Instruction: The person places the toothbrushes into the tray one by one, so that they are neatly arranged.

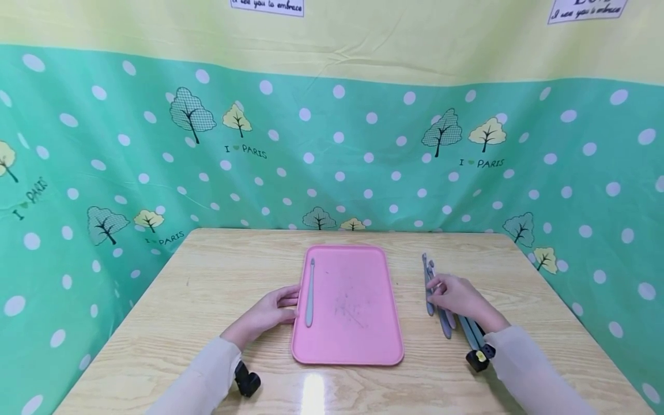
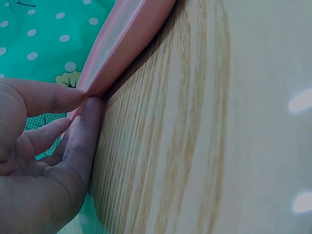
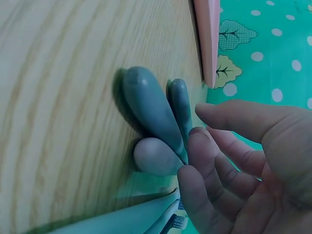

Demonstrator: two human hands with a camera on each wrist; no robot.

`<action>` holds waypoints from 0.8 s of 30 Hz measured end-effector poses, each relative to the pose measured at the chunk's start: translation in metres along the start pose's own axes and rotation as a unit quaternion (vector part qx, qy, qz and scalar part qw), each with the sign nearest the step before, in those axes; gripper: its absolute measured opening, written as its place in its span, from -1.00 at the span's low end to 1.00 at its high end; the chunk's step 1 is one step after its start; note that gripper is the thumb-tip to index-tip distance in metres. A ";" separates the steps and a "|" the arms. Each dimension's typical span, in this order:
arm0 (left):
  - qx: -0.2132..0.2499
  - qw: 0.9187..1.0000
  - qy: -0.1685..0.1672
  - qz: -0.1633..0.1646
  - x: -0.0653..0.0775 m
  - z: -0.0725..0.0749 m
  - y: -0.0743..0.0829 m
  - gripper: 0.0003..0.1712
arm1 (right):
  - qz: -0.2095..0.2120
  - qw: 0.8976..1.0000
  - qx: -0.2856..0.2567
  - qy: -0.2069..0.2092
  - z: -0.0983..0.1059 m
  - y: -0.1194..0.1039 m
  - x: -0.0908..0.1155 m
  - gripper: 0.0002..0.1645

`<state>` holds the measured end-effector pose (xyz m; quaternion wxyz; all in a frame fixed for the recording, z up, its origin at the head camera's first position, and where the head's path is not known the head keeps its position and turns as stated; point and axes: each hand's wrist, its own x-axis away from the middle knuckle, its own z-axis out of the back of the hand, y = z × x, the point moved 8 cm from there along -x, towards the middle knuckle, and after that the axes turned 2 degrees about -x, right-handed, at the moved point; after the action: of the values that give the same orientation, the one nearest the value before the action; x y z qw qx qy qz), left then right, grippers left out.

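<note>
Table: pale wood grain [image 1: 223,256], glossy, with a bright glare [image 1: 313,395] near the front edge.
Cloth behind: a green hanging [image 1: 363,135] with white dots, printed trees and "I PARIS" lettering, topped by a pale yellow band [image 1: 394,40]; it spreads behind the table and along both sides.
Pink tray [image 1: 358,340]: flat at the table's middle, scuffed inside.
Grey-blue tool [image 1: 309,297]: lies lengthwise in the tray, near its left wall.
Left hand [image 1: 268,310]: fingers loosely extended, tips touching the tray's left edge.
Slim tools [image 1: 445,324]: a loose cluster on the table, right of the tray.
Right hand [image 1: 459,297]: over the cluster, fingers slightly bent, thumb apart, gripping nothing visibly; contact is unclear.
</note>
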<state>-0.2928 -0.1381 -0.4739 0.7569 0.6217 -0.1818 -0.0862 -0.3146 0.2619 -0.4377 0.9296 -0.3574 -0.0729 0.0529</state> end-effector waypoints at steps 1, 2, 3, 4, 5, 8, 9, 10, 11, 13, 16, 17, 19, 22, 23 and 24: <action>0.000 1.000 0.000 0.000 0.000 0.000 0.000 -0.23 | -0.001 1.000 0.001 0.001 0.000 0.001 -0.001 -0.68; 0.000 1.000 0.000 0.001 0.000 0.000 0.000 -0.23 | 0.000 1.000 0.003 0.002 0.000 0.002 -0.002 -0.68; 0.001 1.000 -0.001 -0.001 -0.001 0.000 0.000 -0.23 | 0.000 1.000 0.004 0.003 0.000 0.001 -0.002 -0.68; 0.001 1.000 -0.001 -0.001 -0.001 0.000 0.000 -0.23 | 0.006 1.000 0.006 0.002 -0.001 0.001 -0.002 -0.68; 0.003 1.000 -0.002 -0.003 -0.001 0.000 0.000 -0.23 | 0.008 1.000 0.005 0.001 -0.001 0.001 -0.003 -0.68; 0.001 1.000 -0.001 -0.006 -0.002 0.000 -0.001 -0.23 | 0.010 1.000 0.011 0.001 -0.003 0.000 -0.005 -0.67; 0.000 1.000 0.000 -0.007 -0.002 0.000 -0.002 -0.22 | 0.009 1.000 0.011 0.000 -0.003 0.000 -0.005 -0.66; -0.001 1.000 0.001 -0.008 -0.002 0.000 -0.002 -0.22 | 0.009 1.000 0.013 -0.001 -0.004 -0.001 -0.006 -0.66; -0.002 1.000 0.003 -0.008 -0.002 0.000 -0.002 -0.22 | 0.005 1.000 0.013 -0.002 -0.004 -0.001 -0.007 -0.65; -0.006 1.000 0.007 -0.007 -0.002 0.001 -0.003 -0.21 | -0.001 1.000 0.013 -0.004 -0.005 -0.001 -0.008 -0.63; -0.008 1.000 0.010 -0.007 -0.002 0.001 -0.003 -0.21 | -0.001 1.000 0.011 -0.011 -0.006 -0.003 -0.009 -0.59; -0.009 1.000 0.012 -0.006 -0.002 0.001 -0.003 -0.20 | -0.003 1.000 0.010 -0.012 -0.007 -0.003 -0.009 -0.59; -0.010 1.000 0.013 -0.006 -0.002 0.001 -0.003 -0.20 | -0.004 1.000 0.010 -0.014 -0.009 -0.003 -0.010 -0.58; -0.010 1.000 0.012 -0.006 -0.002 0.001 -0.002 -0.21 | 0.006 1.000 0.017 -0.020 -0.011 -0.005 -0.011 -0.59; -0.009 1.000 0.011 -0.005 -0.002 0.001 -0.003 -0.21 | 0.003 1.000 0.016 -0.020 -0.012 -0.005 -0.011 -0.59; -0.009 1.000 0.010 -0.005 -0.002 0.001 -0.002 -0.21 | 0.004 1.000 0.019 -0.021 -0.012 -0.006 -0.011 -0.60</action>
<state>-0.2949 -0.1383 -0.4764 0.7639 0.6167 -0.1699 -0.0856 -0.3229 0.2479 -0.4441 0.9341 -0.3392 -0.0900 0.0658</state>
